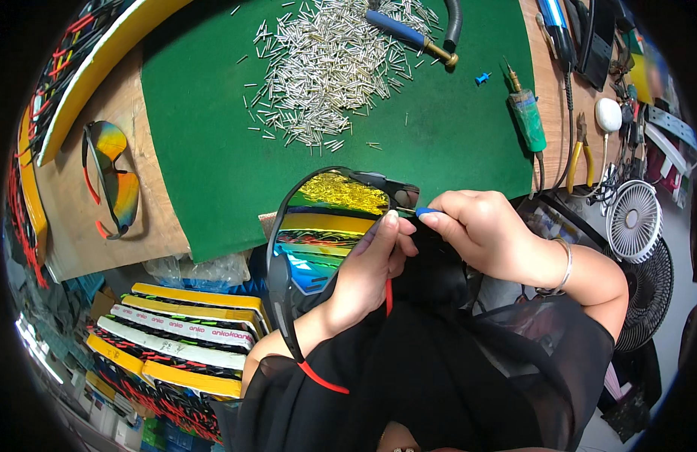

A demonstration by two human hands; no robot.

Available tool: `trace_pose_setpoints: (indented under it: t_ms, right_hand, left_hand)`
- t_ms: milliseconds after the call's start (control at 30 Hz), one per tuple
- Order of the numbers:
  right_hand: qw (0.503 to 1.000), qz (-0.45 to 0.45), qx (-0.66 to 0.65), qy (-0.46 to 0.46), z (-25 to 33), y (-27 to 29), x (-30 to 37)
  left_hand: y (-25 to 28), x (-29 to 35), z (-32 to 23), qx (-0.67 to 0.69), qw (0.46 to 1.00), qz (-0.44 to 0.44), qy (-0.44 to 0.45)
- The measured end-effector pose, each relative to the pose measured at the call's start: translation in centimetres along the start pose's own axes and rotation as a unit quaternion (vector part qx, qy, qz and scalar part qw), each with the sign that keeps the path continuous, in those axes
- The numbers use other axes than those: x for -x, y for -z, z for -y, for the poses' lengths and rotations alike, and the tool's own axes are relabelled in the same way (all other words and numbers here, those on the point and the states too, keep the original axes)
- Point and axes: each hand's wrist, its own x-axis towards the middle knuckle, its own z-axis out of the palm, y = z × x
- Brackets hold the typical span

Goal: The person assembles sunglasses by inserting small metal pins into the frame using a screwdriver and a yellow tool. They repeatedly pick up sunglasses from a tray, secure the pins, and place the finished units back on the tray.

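The left hand (365,270) hides part of the sunglasses (318,226), and the top edge crops the silver pins (326,71).

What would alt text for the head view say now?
Left hand holds black sunglasses with a mirrored lens; right hand grips a thin, blue-handled tool at their right end. Beyond, silvery metal pins lie heaped on a green mat.

Single view was taken from person's head, through wide fisheye lens, aimed steeply down. Bare left hand (367,264) and bare right hand (488,230) were framed close, near centre. Flat dark-green mat (205,151) was seen from above, cropped by upper edge; black cloth garment (454,392) was caught along lower edge. Scene was ringed by dark curved rim.
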Motion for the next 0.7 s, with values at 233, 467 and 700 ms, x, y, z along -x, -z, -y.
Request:
trace_pose_setpoints:
  t_ms: [233,467,700]
  right_hand:
    - [0.964,-0.009,0.228,0.135,0.48,0.37,-0.11]
    - [0.890,-0.065,0.348,0.285,-0.10,0.52,-0.15]
    - [0.984,0.000,0.173,0.031,0.73,0.65,-0.47]
  left_hand:
    - [0.31,-0.18,-0.19,0.014,1.000,0.018,0.011]
    - [0.34,-0.20,-0.31,0.003,0.999,0.028,0.020]
    - [0.19,-0.09,-0.46,0.004,1.000,0.017,0.022]
